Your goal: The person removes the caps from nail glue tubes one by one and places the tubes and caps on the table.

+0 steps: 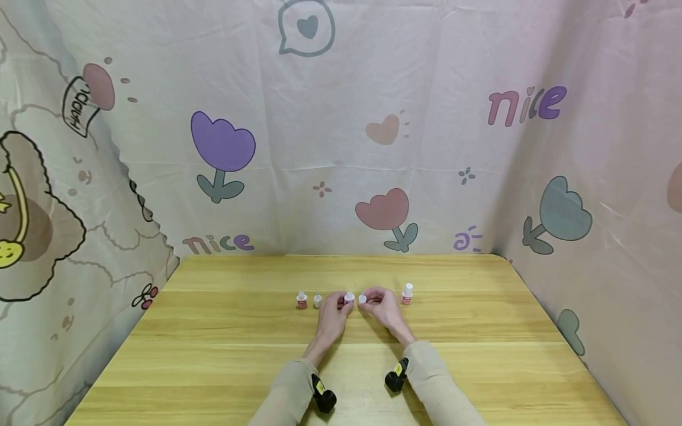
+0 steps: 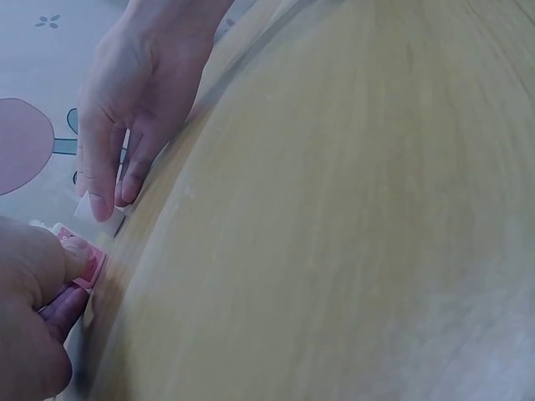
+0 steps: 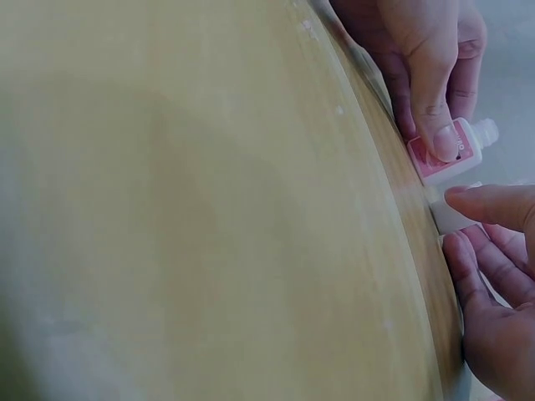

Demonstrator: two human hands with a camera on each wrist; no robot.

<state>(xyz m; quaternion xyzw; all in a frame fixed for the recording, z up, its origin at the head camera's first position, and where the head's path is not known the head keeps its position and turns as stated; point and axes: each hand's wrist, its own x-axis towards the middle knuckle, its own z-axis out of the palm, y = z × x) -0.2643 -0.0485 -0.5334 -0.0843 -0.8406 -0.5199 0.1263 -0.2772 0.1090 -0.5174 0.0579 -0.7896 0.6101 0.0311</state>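
A small white bottle (image 1: 348, 298) with a pink label stands upright on the table, its narrow neck uncovered. My left hand (image 1: 331, 316) grips it from the side, the thumb (image 3: 440, 140) lying over the label. Just to the right, my right hand (image 1: 388, 310) pinches a white cap (image 1: 362, 299) low at the tabletop, between thumb and fingers. The cap (image 2: 99, 215) is partly covered by the fingers in the left wrist view. A short gap separates bottle and cap in the head view.
Left of the hands stand another uncapped bottle (image 1: 301, 300) and a loose white cap (image 1: 317, 301) with a thin stem pointing up. A capped bottle (image 1: 407, 294) is on the right. The wooden table (image 1: 224, 355) ends at a patterned curtain (image 1: 319, 148).
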